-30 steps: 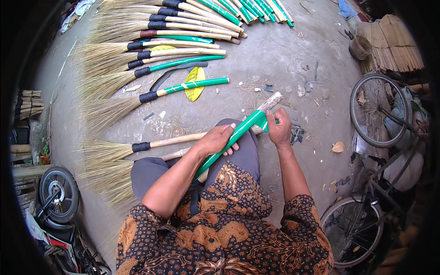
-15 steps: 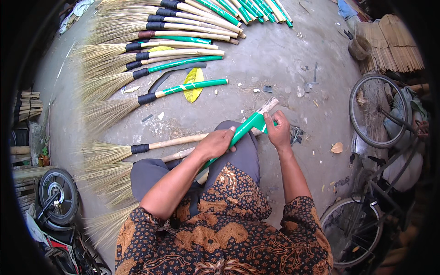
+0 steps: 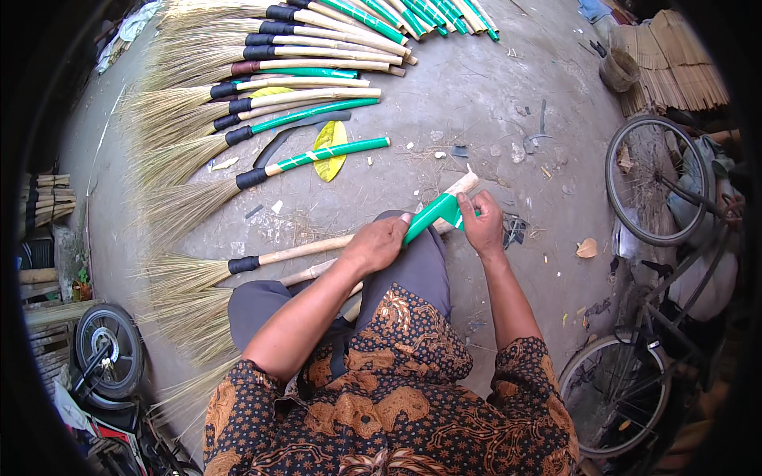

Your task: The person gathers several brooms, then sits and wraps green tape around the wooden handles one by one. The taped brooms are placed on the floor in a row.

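Note:
My left hand [image 3: 375, 246] is closed round a broom handle [image 3: 462, 184] slanting across my lap. Glossy green plastic strip [image 3: 431, 217] wraps most of its visible upper part, while the pale tip is bare. The strip's loose end runs off the handle to my right hand [image 3: 482, 223], which pinches it just below the tip. My forearm and hand hide the handle's lower part. Under it, two brooms with plain handles lie by my knees; one has a black binding [image 3: 243, 264].
Finished-looking brooms [image 3: 325, 149] lie in a fan on the concrete, some handles green. A yellow leaf [image 3: 329, 163] lies under one. At right stand a bicycle [image 3: 611, 389], a basket [image 3: 619, 70] and a slatted mat [image 3: 675, 59]; at left, a motorbike wheel [image 3: 109, 353].
The handle has turned slightly in my left hand, and its bare tip looks different. Both hands keep their grips. The whole view has shifted a little.

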`<state>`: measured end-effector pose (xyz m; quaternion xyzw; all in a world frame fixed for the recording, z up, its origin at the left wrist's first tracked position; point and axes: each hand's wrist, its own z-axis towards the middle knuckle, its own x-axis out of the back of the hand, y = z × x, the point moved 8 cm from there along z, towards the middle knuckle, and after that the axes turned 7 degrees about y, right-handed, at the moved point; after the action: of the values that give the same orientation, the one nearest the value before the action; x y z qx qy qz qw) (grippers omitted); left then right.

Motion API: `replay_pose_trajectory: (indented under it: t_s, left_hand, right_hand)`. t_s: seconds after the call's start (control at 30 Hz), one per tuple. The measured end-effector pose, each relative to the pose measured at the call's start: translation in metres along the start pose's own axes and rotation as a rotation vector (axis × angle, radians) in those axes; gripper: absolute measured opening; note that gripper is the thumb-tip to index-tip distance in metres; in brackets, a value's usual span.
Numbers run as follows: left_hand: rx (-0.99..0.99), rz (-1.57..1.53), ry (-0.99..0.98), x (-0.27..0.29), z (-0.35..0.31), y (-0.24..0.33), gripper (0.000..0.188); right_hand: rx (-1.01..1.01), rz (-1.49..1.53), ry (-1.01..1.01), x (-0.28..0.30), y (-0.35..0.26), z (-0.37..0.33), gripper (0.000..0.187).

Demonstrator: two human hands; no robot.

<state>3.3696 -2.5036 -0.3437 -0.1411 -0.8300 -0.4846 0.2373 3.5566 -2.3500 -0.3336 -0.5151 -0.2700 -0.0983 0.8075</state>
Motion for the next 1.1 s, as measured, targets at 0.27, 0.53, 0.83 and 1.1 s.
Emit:
replay_pose_trajectory:
  t_s: [0.27, 0.53, 0.83, 1.1]
  left_hand:
    - [0.064, -0.365, -0.04, -0.006, 0.002, -0.006, 0.042]
    - [-0.12, -0.03, 0.263, -0.016, -0.004, 0.01, 0.048]
    - [0.21, -0.735, -0.376, -0.034, -0.007, 0.001, 0.046]
    - [-0.209, 0.126, 0.359, -0.001, -0.018, 0.031, 0.053]
  right_hand:
    - [0.084, 0.092, 0.052, 0.011, 0.002, 0.0, 0.044]
    - [-0.004, 0.05, 0.024, 0.008, 0.007, 0.004, 0.042]
    - [0.105, 0.007, 0.036, 0.022, 0.005, 0.008, 0.044]
    - [0.133, -0.028, 0.031, 0.01, 0.007, 0.004, 0.043]
